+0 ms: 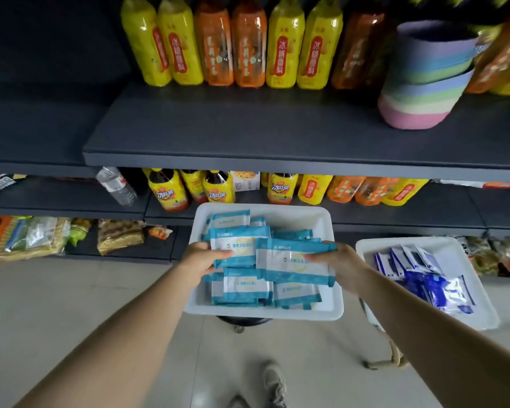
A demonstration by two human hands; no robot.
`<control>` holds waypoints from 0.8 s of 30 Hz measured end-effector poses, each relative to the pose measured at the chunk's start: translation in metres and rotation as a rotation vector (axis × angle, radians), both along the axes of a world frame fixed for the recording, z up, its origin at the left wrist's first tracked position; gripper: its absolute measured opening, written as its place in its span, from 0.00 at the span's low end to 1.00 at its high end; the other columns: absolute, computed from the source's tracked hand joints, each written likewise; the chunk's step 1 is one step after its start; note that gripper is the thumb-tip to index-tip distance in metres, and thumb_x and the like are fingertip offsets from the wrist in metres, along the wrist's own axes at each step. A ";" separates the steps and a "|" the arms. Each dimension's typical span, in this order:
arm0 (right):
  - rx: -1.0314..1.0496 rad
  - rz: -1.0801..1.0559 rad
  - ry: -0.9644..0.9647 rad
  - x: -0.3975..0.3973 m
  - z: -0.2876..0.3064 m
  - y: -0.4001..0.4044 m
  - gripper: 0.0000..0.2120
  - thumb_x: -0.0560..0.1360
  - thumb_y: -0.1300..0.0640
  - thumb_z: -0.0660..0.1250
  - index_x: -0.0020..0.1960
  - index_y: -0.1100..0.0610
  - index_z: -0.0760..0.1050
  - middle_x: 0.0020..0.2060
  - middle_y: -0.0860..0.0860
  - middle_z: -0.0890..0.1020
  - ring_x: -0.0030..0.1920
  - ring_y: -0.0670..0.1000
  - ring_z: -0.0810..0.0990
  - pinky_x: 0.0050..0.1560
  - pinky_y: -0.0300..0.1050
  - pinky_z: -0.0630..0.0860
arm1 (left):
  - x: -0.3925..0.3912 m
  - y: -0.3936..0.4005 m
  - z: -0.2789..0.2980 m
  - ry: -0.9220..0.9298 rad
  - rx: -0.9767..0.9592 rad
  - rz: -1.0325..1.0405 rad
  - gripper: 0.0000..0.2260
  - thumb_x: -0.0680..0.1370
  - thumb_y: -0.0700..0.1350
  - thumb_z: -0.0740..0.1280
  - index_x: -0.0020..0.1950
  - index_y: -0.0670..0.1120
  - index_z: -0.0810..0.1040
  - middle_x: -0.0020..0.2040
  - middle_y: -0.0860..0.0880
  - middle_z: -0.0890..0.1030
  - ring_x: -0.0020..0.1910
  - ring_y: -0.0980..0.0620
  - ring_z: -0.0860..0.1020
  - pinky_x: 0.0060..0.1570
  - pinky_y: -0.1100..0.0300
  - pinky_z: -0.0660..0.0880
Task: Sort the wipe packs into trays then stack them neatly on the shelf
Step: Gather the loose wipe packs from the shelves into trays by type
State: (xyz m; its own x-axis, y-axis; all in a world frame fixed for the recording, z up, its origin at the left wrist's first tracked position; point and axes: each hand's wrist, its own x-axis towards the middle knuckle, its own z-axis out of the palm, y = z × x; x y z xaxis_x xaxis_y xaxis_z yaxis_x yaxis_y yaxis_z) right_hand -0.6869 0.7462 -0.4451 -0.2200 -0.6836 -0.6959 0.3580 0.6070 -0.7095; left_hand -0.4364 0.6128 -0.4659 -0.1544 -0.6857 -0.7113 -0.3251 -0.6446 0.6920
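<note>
— Hands?
— Left hand (202,259) is pinching one teal wipe pack (237,250); right hand (337,265) is grasping another teal pack (292,265), both over the white tray (327,312).
— Surroundings?
— Second tray (371,247) of blue packs (430,282) is sitting at three o'clock; stacked bowls (424,83) and bottles (233,42) are occupying the shelf (248,134) at twelve.

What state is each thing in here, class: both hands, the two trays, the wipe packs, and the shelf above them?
Left hand: grips a teal wipe pack.
Right hand: grips another teal pack.
Middle tray: loosely filled with teal packs, not in neat rows.
Right tray: holds jumbled dark blue packs.
Upper shelf: front bare, bottles upright at the back, stacked bowls tilted.
</note>
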 end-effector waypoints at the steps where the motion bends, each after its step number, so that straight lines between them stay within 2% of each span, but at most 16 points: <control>1: 0.005 -0.011 -0.003 0.001 -0.014 -0.001 0.24 0.59 0.70 0.76 0.54 0.67 0.79 0.50 0.62 0.83 0.49 0.62 0.83 0.49 0.53 0.81 | 0.000 -0.005 -0.012 -0.016 0.007 -0.003 0.10 0.68 0.35 0.76 0.46 0.42 0.79 0.48 0.44 0.83 0.49 0.46 0.81 0.51 0.54 0.77; 3: 0.046 -0.048 -0.005 0.003 -0.045 -0.003 0.16 0.63 0.72 0.74 0.50 0.65 0.80 0.46 0.60 0.84 0.43 0.57 0.85 0.41 0.48 0.82 | -0.002 -0.014 -0.036 -0.042 0.027 -0.012 0.10 0.68 0.37 0.76 0.47 0.43 0.80 0.49 0.44 0.83 0.51 0.46 0.81 0.54 0.53 0.77; 4: 0.082 -0.060 -0.006 0.004 -0.059 -0.004 0.14 0.66 0.72 0.72 0.50 0.65 0.80 0.45 0.60 0.85 0.43 0.57 0.85 0.41 0.48 0.82 | -0.003 -0.018 -0.047 -0.052 0.039 -0.015 0.10 0.68 0.37 0.76 0.47 0.43 0.80 0.49 0.44 0.83 0.52 0.46 0.81 0.53 0.53 0.78; 7: 0.188 -0.050 0.011 0.006 -0.101 -0.012 0.16 0.67 0.70 0.73 0.53 0.65 0.78 0.48 0.61 0.83 0.48 0.61 0.83 0.48 0.55 0.81 | -0.009 -0.033 -0.074 -0.097 0.070 -0.030 0.11 0.69 0.38 0.76 0.50 0.42 0.80 0.51 0.43 0.83 0.52 0.46 0.80 0.42 0.59 0.77; 9: 0.248 -0.062 0.028 0.009 -0.123 -0.015 0.16 0.66 0.71 0.73 0.54 0.65 0.78 0.46 0.60 0.84 0.46 0.59 0.83 0.49 0.54 0.81 | -0.012 -0.045 -0.092 -0.111 0.095 -0.041 0.13 0.69 0.38 0.76 0.51 0.41 0.80 0.53 0.41 0.82 0.52 0.44 0.80 0.41 0.58 0.79; 12: 0.316 -0.078 0.059 0.012 -0.145 -0.019 0.17 0.66 0.70 0.74 0.53 0.62 0.78 0.47 0.58 0.83 0.47 0.58 0.82 0.47 0.51 0.81 | -0.016 -0.057 -0.109 -0.130 0.120 -0.027 0.10 0.69 0.37 0.75 0.48 0.42 0.80 0.51 0.41 0.83 0.49 0.44 0.81 0.34 0.61 0.80; 15: 0.331 -0.078 0.134 0.013 -0.153 -0.024 0.17 0.67 0.67 0.75 0.52 0.55 0.77 0.44 0.54 0.82 0.44 0.53 0.81 0.34 0.39 0.78 | -0.021 -0.064 -0.120 -0.218 0.079 -0.058 0.09 0.69 0.38 0.76 0.47 0.42 0.80 0.48 0.43 0.83 0.47 0.46 0.81 0.44 0.58 0.76; 17: 0.337 -0.046 0.213 0.015 -0.154 -0.026 0.14 0.68 0.64 0.75 0.51 0.54 0.77 0.43 0.53 0.82 0.42 0.51 0.81 0.29 0.36 0.75 | -0.022 -0.066 -0.126 -0.288 0.044 -0.078 0.11 0.68 0.39 0.76 0.48 0.40 0.81 0.47 0.43 0.83 0.44 0.46 0.80 0.44 0.58 0.74; 22: 0.378 0.036 0.399 0.019 -0.160 -0.022 0.14 0.68 0.58 0.76 0.50 0.53 0.76 0.44 0.48 0.81 0.45 0.51 0.81 0.44 0.48 0.82 | -0.026 -0.070 -0.135 -0.437 -0.022 -0.150 0.11 0.67 0.43 0.77 0.45 0.40 0.82 0.44 0.41 0.84 0.40 0.45 0.81 0.43 0.54 0.79; 24: 0.384 0.043 0.474 0.021 -0.158 -0.019 0.17 0.68 0.56 0.76 0.53 0.55 0.76 0.46 0.49 0.80 0.47 0.51 0.80 0.43 0.46 0.81 | -0.028 -0.070 -0.134 -0.515 -0.055 -0.200 0.13 0.67 0.46 0.77 0.46 0.40 0.82 0.44 0.43 0.83 0.42 0.44 0.81 0.43 0.54 0.78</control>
